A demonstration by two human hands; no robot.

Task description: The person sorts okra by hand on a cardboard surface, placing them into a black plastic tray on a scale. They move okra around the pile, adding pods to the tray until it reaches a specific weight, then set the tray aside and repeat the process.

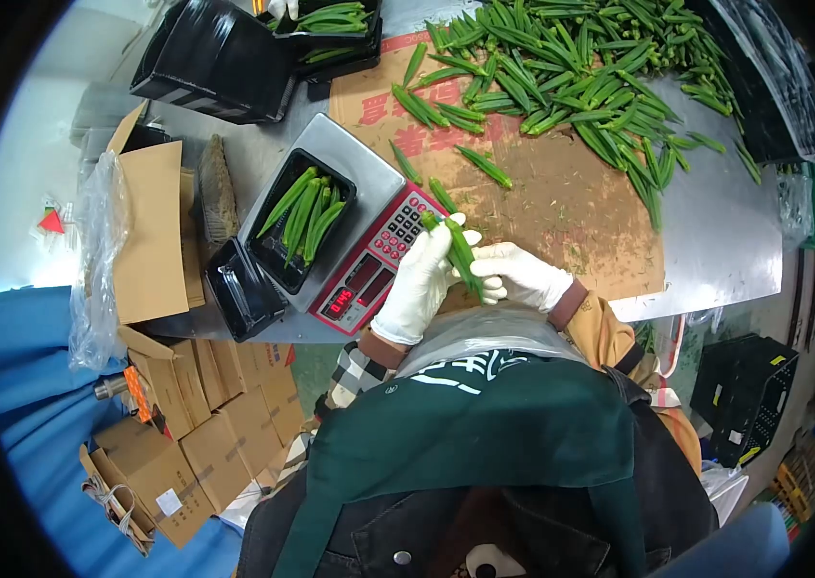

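My left hand, in a white glove, is closed round a few green okra pods in front of my apron. My right hand, also gloved, has its fingers bent at the lower end of these pods; whether it grips one is hidden. Left of my hands, a scale with a red keypad panel shows lit red digits. On its plate is a black tray with several okra pods inside. Single pods lie on the cardboard beyond my hands.
A large okra heap covers the back of the cardboard sheet. Stacked black trays stand left of the scale, beside an open carton. Black crates stand at back left, near another person's gloved hand.
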